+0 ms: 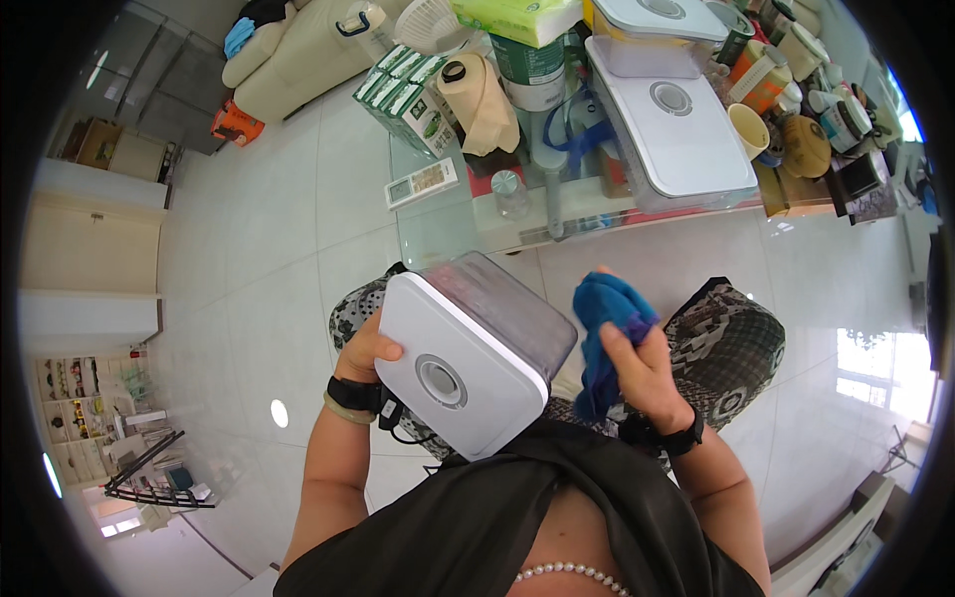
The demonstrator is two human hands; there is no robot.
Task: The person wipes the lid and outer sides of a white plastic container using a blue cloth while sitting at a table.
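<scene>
My left hand [369, 351] grips the side of a clear plastic storage container [500, 313] with a white lid [462, 366]. The container is tilted over my lap, its lid turned toward me, with a round grey dial set in the lid. The left thumb presses on the lid's edge, while the other fingers are hidden behind the box. Just right of the container, apart from it, my right hand [642, 366] holds a bunched blue cloth [608, 328] with a purple edge. What is inside the container cannot be made out clearly.
A glass table [440, 231] stands before my knees. On it are a remote control [422, 183], a small glass jar [509, 195], a paper roll [477, 101], green cartons [410, 112], a large lidded container [679, 134] and a yellow cup [746, 128]. A sofa [298, 67] is behind, left.
</scene>
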